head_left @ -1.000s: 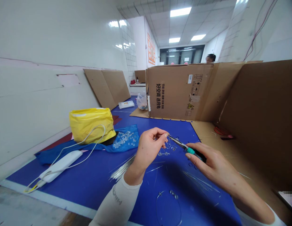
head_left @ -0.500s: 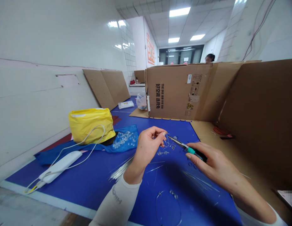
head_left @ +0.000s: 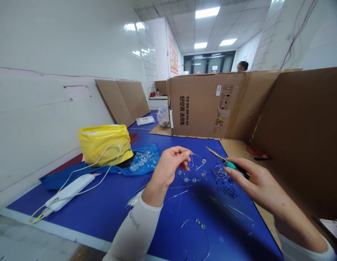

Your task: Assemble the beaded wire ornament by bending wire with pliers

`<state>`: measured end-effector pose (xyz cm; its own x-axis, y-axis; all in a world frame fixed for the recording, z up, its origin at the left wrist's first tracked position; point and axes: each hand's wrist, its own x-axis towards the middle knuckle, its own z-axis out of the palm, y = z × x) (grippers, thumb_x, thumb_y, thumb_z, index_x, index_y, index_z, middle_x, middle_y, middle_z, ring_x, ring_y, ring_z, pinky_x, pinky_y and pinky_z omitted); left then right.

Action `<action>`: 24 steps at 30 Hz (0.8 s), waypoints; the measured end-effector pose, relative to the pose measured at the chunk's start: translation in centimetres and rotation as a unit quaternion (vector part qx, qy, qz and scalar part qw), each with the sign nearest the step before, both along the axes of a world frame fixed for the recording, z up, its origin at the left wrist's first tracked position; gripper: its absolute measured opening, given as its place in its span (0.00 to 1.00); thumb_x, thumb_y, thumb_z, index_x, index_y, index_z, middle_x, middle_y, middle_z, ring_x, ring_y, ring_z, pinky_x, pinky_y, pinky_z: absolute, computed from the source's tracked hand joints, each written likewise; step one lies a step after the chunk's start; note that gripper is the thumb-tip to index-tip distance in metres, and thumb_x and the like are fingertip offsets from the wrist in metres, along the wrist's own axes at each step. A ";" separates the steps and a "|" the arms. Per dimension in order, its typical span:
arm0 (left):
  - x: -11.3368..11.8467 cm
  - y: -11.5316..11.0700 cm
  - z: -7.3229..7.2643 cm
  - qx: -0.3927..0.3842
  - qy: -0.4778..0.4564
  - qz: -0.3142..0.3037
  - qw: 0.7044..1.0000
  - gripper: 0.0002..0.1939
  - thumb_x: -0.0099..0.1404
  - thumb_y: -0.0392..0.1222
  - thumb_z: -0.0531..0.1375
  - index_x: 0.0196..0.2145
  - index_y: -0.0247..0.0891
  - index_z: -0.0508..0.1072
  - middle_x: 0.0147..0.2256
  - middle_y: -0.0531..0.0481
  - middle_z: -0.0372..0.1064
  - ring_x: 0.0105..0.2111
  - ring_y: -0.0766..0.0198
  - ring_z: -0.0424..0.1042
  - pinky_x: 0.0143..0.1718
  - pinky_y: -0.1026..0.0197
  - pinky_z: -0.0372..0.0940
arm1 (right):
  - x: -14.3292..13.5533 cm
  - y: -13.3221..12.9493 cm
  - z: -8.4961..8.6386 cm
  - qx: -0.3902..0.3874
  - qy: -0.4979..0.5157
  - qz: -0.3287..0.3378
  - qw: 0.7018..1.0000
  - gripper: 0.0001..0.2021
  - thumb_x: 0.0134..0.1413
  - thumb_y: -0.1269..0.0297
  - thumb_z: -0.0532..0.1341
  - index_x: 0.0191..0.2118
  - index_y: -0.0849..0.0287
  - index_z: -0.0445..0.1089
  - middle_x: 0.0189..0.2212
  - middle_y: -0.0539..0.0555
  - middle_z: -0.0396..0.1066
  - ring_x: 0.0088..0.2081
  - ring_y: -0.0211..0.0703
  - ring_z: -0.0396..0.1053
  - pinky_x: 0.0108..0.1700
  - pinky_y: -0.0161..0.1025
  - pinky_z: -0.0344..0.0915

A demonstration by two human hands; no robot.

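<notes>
My left hand [head_left: 172,163] pinches the end of a thin wire loop strung with clear beads [head_left: 194,180], held above the blue tabletop. In my right hand [head_left: 247,179] are long-nosed pliers [head_left: 217,155] with teal and black handles; their tip points up and left, apart from the wire. Below the pliers lie a tangle of beaded wire [head_left: 219,173] and several small dark rings [head_left: 229,192]. A second beaded wire loop [head_left: 180,239] rests near the front of the table. Clear beads [head_left: 143,160] are spread on a blue cloth at the left.
A yellow bag [head_left: 104,145] and a white power strip [head_left: 69,192] with its cable are on the left. Loose straight wires [head_left: 134,198] lie beside my left forearm, with more [head_left: 233,210] at the right. Cardboard panels [head_left: 203,105] stand behind. A person's head [head_left: 242,66] shows beyond them.
The pliers in my right hand have moved right, away from my left fingertips. More of the beaded loop, the tangle and the dark rings now shows. My left hand has barely moved.
</notes>
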<state>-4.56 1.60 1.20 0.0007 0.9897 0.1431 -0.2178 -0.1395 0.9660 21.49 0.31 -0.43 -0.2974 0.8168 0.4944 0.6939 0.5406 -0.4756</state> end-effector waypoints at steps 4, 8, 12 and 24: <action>-0.1 0.0 0.0 -0.018 -0.020 -0.029 0.999 0.15 0.49 0.46 0.73 0.29 0.33 0.78 0.23 0.53 0.69 0.20 0.72 0.64 0.21 0.66 0.68 | 0.2 0.0 0.1 -0.012 0.008 -0.003 1.000 0.20 0.67 0.45 0.56 0.52 0.52 0.76 0.48 0.57 0.80 0.46 0.56 0.78 0.46 0.49 0.75; -0.3 0.0 0.1 -0.034 -0.044 -0.073 0.996 0.15 0.48 0.45 0.74 0.29 0.33 0.78 0.23 0.53 0.68 0.21 0.72 0.63 0.20 0.67 0.67 | 0.2 -0.1 0.1 -0.020 0.006 -0.003 1.000 0.20 0.67 0.45 0.56 0.53 0.51 0.75 0.48 0.56 0.80 0.47 0.56 0.78 0.47 0.50 0.74; -0.4 0.1 0.3 -0.051 -0.069 -0.120 0.989 0.14 0.48 0.43 0.75 0.28 0.33 0.78 0.22 0.54 0.66 0.20 0.73 0.61 0.20 0.68 0.65 | 0.2 -0.1 0.2 -0.016 0.008 -0.003 1.000 0.21 0.67 0.45 0.56 0.53 0.52 0.75 0.48 0.58 0.80 0.47 0.56 0.78 0.47 0.49 0.74; -0.4 -0.7 0.7 -0.059 -0.104 -0.185 0.975 0.15 0.47 0.42 0.76 0.29 0.31 0.78 0.20 0.54 0.66 0.19 0.73 0.61 0.17 0.69 0.64 | 0.1 -0.3 0.3 -0.028 0.018 0.000 0.999 0.22 0.66 0.43 0.56 0.52 0.51 0.75 0.49 0.57 0.79 0.47 0.56 0.77 0.47 0.49 0.73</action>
<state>-4.96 0.93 1.92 0.3438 0.9369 0.0627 -0.4254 0.0959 0.8999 21.57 0.00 -0.12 -0.2808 0.8436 0.4577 0.6755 0.5125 -0.5302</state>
